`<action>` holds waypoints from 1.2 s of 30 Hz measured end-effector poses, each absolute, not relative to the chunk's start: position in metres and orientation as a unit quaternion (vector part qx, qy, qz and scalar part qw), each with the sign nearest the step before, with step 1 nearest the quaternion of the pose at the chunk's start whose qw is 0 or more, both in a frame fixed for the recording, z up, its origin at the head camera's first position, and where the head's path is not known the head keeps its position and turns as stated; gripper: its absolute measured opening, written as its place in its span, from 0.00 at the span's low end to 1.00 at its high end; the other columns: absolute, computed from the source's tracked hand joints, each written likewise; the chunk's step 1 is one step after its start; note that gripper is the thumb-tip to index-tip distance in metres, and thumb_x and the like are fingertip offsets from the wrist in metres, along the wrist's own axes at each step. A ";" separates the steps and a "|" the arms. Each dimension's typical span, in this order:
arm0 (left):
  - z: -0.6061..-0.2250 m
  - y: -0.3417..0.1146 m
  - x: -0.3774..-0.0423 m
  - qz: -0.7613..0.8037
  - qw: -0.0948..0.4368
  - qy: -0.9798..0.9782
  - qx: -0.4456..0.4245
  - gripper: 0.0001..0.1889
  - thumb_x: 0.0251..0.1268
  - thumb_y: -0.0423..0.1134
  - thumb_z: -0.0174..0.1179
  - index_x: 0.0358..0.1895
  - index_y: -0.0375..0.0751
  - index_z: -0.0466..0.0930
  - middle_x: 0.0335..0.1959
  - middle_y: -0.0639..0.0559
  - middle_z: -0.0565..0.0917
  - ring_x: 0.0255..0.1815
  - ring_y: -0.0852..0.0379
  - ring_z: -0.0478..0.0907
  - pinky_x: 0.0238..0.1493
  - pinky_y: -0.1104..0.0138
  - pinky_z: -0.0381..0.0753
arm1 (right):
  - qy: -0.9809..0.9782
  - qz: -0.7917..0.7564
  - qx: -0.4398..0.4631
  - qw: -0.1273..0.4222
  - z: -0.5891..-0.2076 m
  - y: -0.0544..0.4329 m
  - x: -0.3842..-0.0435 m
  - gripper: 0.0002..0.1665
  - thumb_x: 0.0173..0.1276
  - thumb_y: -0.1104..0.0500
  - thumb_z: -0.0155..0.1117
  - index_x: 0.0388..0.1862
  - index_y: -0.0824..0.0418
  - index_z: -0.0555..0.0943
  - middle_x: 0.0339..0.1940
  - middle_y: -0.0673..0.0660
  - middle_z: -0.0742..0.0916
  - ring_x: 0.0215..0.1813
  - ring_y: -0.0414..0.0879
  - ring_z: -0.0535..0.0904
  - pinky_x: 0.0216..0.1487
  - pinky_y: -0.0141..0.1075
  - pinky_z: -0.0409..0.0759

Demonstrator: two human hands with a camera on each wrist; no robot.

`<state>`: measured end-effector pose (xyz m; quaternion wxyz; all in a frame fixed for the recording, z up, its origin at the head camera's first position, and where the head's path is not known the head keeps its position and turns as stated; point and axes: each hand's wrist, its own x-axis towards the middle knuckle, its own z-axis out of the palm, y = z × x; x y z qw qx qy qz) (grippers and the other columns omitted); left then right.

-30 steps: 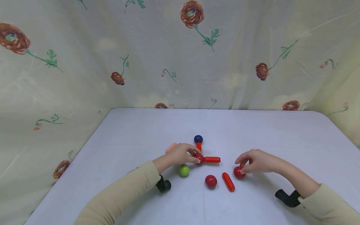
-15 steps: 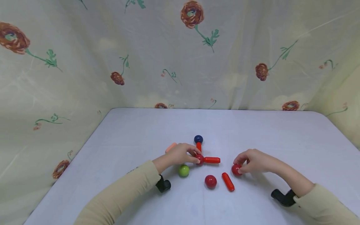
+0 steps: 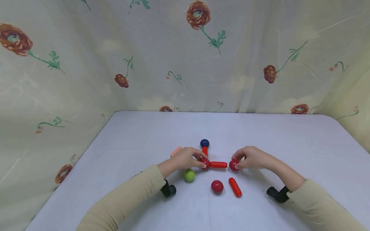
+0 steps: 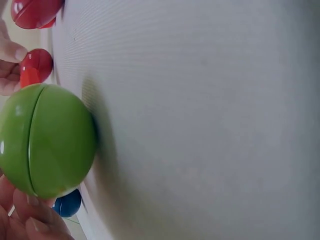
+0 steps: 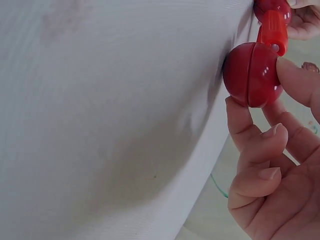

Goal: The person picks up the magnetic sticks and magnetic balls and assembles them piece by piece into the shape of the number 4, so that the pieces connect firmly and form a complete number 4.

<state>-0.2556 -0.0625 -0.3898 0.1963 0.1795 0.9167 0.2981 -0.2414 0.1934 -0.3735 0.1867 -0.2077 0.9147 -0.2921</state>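
My left hand (image 3: pixel 188 158) pinches a red ball (image 3: pixel 206 164) that joins two red rods. One rod (image 3: pixel 218 165) points right from it; the other (image 3: pixel 205 150) runs back to a dark blue ball (image 3: pixel 204 143). Between thumb and fingers, my right hand (image 3: pixel 254 158) holds another red ball (image 5: pixel 252 75), just off the free end of the right-pointing rod. In the right wrist view, that rod's end shows a small silvery tip close to the ball. A green ball (image 4: pixel 48 141) lies beside my left wrist and hides much of that hand in the left wrist view.
Nearer the front of the white table (image 3: pixel 150 128) lie a loose red ball (image 3: pixel 217 187) and a loose red rod (image 3: pixel 235 187). An orange-pink rod (image 3: pixel 176 151) is partly behind my left hand. A flowered curtain (image 3: pixel 185 57) hangs behind the table.
My right hand has carried its red ball leftward and slightly back, up to the rod's free end. The left hand and the joined pieces have stayed in place.
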 end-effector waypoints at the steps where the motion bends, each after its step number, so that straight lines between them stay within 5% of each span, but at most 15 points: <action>1: -0.390 -0.062 -0.256 0.299 0.197 0.916 0.181 0.15 0.52 0.43 0.67 0.45 0.54 0.81 0.38 0.57 0.82 0.42 0.60 0.72 0.36 0.70 0.72 | 0.915 -0.292 -0.205 0.187 -0.374 0.193 -0.242 0.15 0.55 0.62 0.67 0.42 0.63 0.81 0.36 0.53 0.83 0.38 0.44 0.74 0.37 0.35 0.77; 36: -0.389 -0.061 -0.255 0.289 0.198 0.920 0.177 0.15 0.51 0.44 0.67 0.45 0.54 0.81 0.37 0.58 0.81 0.41 0.61 0.71 0.36 0.71 0.71 | 0.910 -0.296 -0.215 0.197 -0.374 0.186 -0.239 0.14 0.56 0.63 0.67 0.43 0.64 0.82 0.35 0.53 0.84 0.37 0.43 0.74 0.36 0.34 0.77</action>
